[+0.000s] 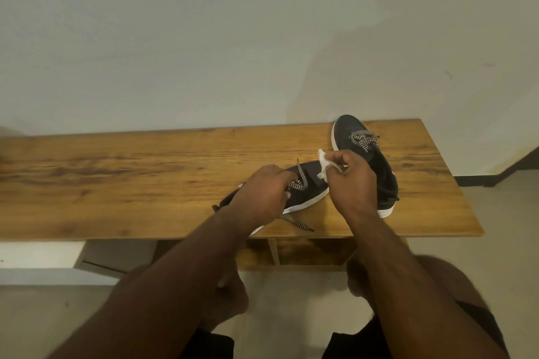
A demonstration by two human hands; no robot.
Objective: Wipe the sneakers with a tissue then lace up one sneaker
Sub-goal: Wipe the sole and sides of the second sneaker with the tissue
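Right of centre in the frame, two black sneakers sit on a wooden bench [116, 178]. The near sneaker [309, 183] lies low and angled, its white sole edge showing, with a checked lace [297, 223] trailing loose toward the bench's front edge. The left hand [262, 192] rests on it, fingers curled over the lacing area. Just right, apart from it, the right hand [353, 181] pinches a crumpled white tissue [325, 163] (held above the near sneaker's toe). The far sneaker [361, 148] stands behind the right hand.
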